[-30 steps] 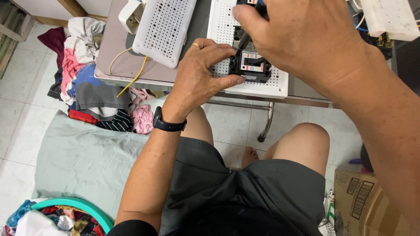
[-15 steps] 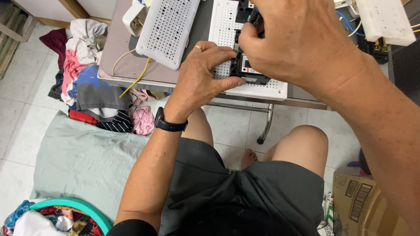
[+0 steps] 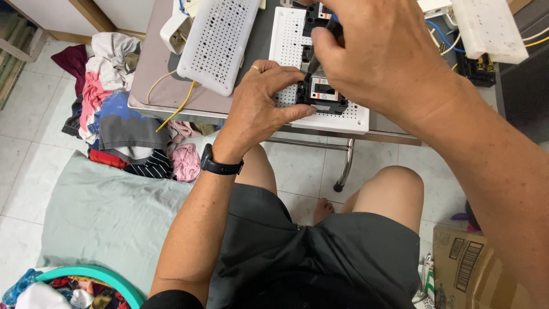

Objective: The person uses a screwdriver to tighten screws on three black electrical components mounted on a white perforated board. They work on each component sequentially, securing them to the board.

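Right fingers: the right hand is wrapped tight round a dark screwdriver, its tip angled down onto the top of the black circuit breaker.
Left fingers: the left hand pinches the breaker's left side, thumb under its lower edge, fingers curled over the upper corner.
Breaker: sits on the white perforated mounting board, near its front edge; a second dark module lies further back on the same board.
Doing it well: I judge the left hand should hold the breaker flat to the board so it cannot twist, with the driver kept square in the screw head and pressed straight down.
Board: rests on the grey table.
Around: another white perforated panel lies to the left, a yellow wire trailing off the table edge; clothes are heaped on the floor below.
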